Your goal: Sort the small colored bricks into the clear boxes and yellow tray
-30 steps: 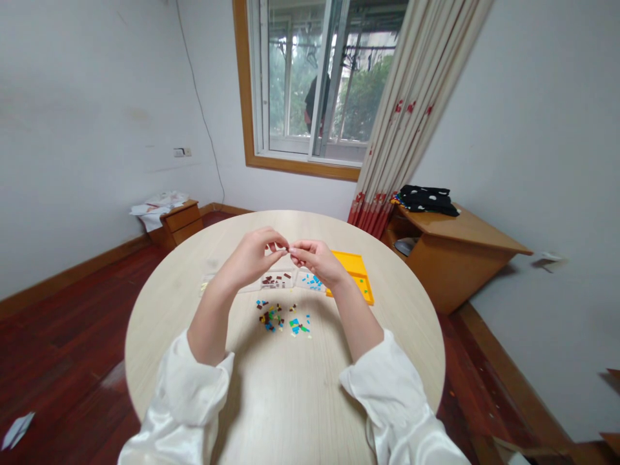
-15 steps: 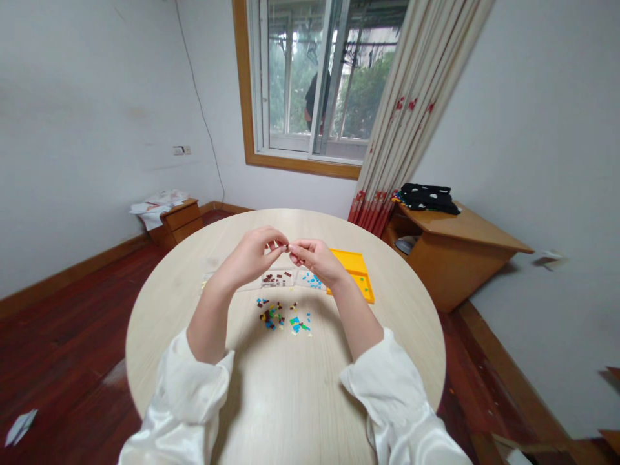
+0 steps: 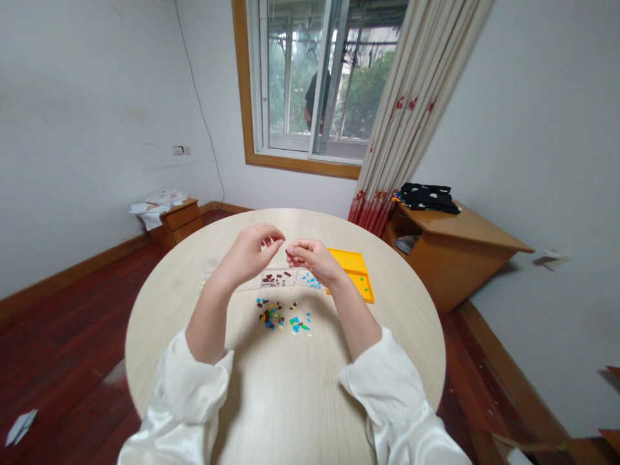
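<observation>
Right hand [image 3: 314,257] pinches a tiny dark-brown piece [image 3: 287,253] above the pale round wood-grain table [image 3: 295,394] — left hand [image 3: 250,253] just beside, fingers curled, can't tell if holding anything — loose multicoloured bricks [image 3: 270,316] lie below

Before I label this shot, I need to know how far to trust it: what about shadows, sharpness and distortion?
Head view: soft shadows cross the round table; the curtain and wooden desk slant, seemingly stretched by a wide lens. Head view too: the loose pieces are too small for fine detail, and the right hand mostly hides its dark piece.
</observation>
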Demonstrator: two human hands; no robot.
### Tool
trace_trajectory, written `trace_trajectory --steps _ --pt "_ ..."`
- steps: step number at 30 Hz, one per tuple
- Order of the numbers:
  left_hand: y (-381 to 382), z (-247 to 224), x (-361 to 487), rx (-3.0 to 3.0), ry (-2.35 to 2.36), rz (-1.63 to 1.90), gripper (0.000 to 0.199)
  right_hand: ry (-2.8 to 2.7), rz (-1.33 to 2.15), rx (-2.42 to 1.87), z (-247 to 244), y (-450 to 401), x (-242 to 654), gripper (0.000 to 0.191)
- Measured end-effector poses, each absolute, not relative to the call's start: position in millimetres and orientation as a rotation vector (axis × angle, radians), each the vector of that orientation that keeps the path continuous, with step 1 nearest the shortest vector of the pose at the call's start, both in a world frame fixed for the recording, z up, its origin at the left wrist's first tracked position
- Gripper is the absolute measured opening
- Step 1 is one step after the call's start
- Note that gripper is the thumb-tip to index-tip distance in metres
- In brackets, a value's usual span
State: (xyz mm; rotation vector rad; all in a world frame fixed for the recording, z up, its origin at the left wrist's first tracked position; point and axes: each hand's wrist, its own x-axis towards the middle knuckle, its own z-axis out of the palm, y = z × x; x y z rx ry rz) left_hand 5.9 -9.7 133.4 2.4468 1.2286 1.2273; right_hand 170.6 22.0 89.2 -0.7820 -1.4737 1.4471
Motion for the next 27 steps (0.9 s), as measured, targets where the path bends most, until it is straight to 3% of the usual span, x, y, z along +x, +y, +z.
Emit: trace_trajectory --steps 14,27 --pt "-8.7 132.9 5.8 2.410 1.242 1.267 0.017 -1.482 1.240 -0.853 78.0 30.3 168.5 0.005" --pt "-9.6 132.6 5.5 2.437 1.285 1.150 0.020 -1.512 1.190 -0.904 71.8 36.0 168.3 0.006"
